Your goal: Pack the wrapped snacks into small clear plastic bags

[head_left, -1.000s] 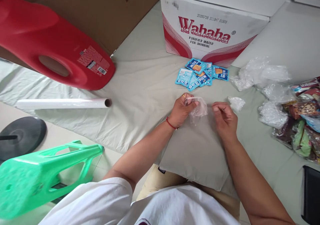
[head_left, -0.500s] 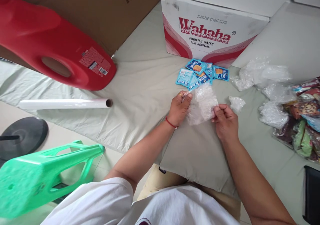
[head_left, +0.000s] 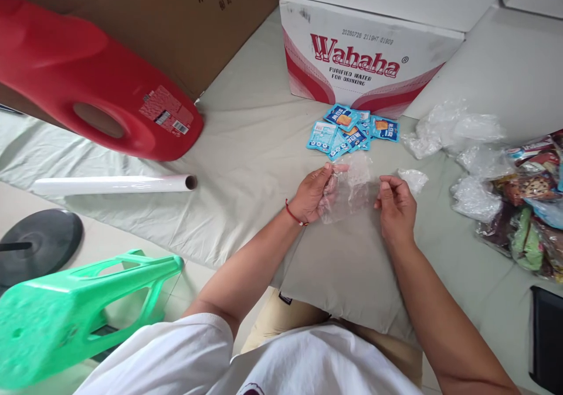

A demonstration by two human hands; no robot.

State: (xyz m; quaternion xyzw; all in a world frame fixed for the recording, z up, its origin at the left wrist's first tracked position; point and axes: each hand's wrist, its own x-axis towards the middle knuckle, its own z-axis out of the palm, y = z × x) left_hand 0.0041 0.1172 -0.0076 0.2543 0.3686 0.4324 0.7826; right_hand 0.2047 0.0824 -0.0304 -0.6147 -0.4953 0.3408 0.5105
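Observation:
My left hand [head_left: 311, 196] pinches the left side of a clear, thin, crinkled plastic bag [head_left: 357, 187], with some fingers showing through the film. To the right of the bag and apart from it, my right hand [head_left: 396, 207] has its thumb and fingers curled together; I see nothing in them. Just beyond the bag lies a pile of small blue snack packets [head_left: 323, 136]. A small crumpled piece of clear plastic [head_left: 413, 179] rests behind my right fingers.
Crumpled clear bags [head_left: 453, 128] and wrapped snacks [head_left: 532, 187] lie at right, near a black flat object [head_left: 546, 339]. A Wahaba-style printed carton [head_left: 369, 90] stands behind. At left are a red jug [head_left: 145, 90], a white roll [head_left: 114, 184] and a green stool [head_left: 53, 301].
My right hand has let go of the plastic bag and is now apart from it. The bag hangs looser and more spread out from my left hand.

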